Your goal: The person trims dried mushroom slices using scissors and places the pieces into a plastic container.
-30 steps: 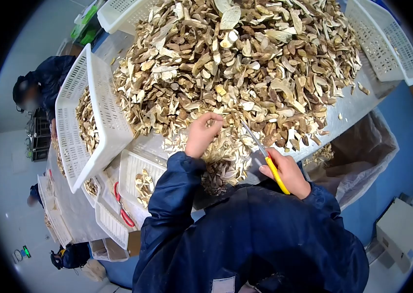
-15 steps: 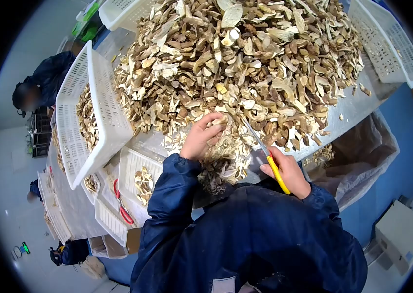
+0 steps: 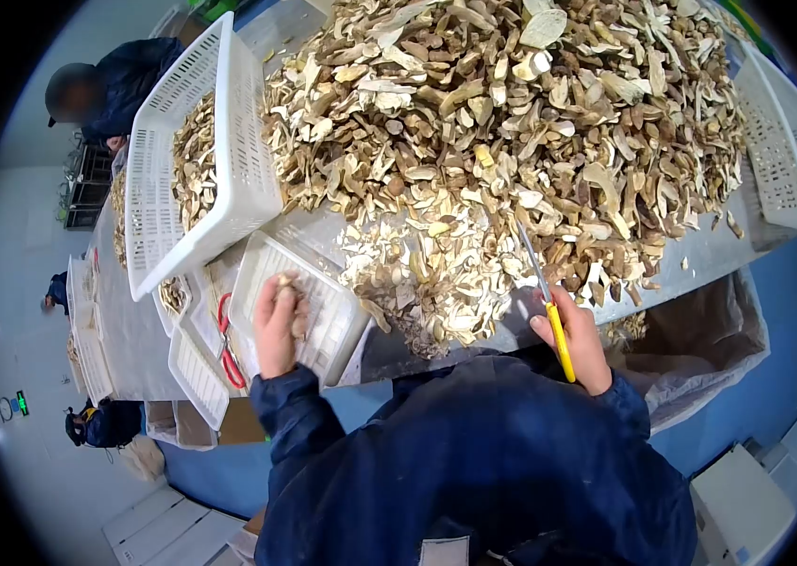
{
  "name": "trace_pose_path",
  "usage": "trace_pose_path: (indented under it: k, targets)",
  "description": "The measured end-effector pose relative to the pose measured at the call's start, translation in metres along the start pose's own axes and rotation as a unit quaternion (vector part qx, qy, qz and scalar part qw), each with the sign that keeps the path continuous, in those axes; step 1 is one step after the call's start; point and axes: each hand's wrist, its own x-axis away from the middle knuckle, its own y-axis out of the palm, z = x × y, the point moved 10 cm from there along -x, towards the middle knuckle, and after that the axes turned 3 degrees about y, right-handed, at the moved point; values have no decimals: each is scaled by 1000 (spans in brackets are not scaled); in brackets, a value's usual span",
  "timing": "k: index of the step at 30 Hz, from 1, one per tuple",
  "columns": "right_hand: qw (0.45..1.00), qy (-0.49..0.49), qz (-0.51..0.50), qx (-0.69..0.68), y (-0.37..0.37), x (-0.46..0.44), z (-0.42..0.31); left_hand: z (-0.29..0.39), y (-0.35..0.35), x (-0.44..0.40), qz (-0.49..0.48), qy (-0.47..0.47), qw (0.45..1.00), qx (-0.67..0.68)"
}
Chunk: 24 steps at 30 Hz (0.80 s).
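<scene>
My left hand (image 3: pixel 280 325) is over a shallow white tray (image 3: pixel 347 341), fingers curled around a small pale mushroom slice (image 3: pixel 287 279) that shows at the fingertips. The hand and sleeve hide part of the tray's inside. In my right hand (image 3: pixel 580 344) are yellow-handled scissors (image 3: pixel 559 340), their long thin metal blades pointing up at the edge of a big heap of dried mushroom slices (image 3: pixel 512 123). Between my hands lies a spread of smaller, paler mushroom scraps (image 3: pixel 455 274) on the metal table.
A tilted white basket (image 3: pixel 229 170) with mushroom slices stands on the left. Red-handled scissors (image 3: pixel 228 344) lie by a small white tray (image 3: pixel 199 368). Another white basket (image 3: pixel 790 141) is at the right. A lined bin (image 3: pixel 700 340) sits below the table's edge. A co-worker (image 3: pixel 120 94) works at upper left.
My left hand has moved left and down from the scraps to the white tray, holding a mushroom slice. My right hand keeps the scissors nearly in place. The view has shifted.
</scene>
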Motion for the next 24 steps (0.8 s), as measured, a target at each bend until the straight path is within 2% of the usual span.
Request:
trace_pose_path:
  k: [1, 2, 4, 7, 9, 10, 12, 13, 16, 19, 24]
  targets:
    - [1000, -3, 1, 4, 0, -2, 0, 7, -21, 7, 83, -13, 993, -88]
    - [1000, -6, 0, 5, 2, -4, -1, 11, -38, 11, 89, -31, 969, -229]
    - [1000, -13, 2, 6, 5, -7, -2, 4, -54, 9, 63, 22, 916, -396]
    - [1000, 12, -27, -4, 6, -6, -9, 22, -10, -3, 14, 189, 803, -565]
    - [1000, 2, -8, 4, 3, -3, -8, 25, 42, -14, -53, 154, 879, -449]
    - [1000, -4, 1, 8, 1, -1, -8, 11, 66, -23, -77, 105, 921, -366]
    - [1000, -1, 8, 12, -3, 1, -8, 10, 126, -25, -143, 178, 914, -335]
    - [1000, 1, 13, 15, -5, 3, -9, 22, 153, -22, -159, 254, 889, -347]
    - [1000, 4, 23, 5, -11, 7, -11, 3, 175, -31, -149, 264, 865, -399]
    - [1000, 9, 21, 14, -11, 7, -7, 5, 186, -24, -134, 325, 829, -434]
    - [1000, 9, 5, 12, -4, 3, -8, 0, 182, -23, -108, 329, 840, -418]
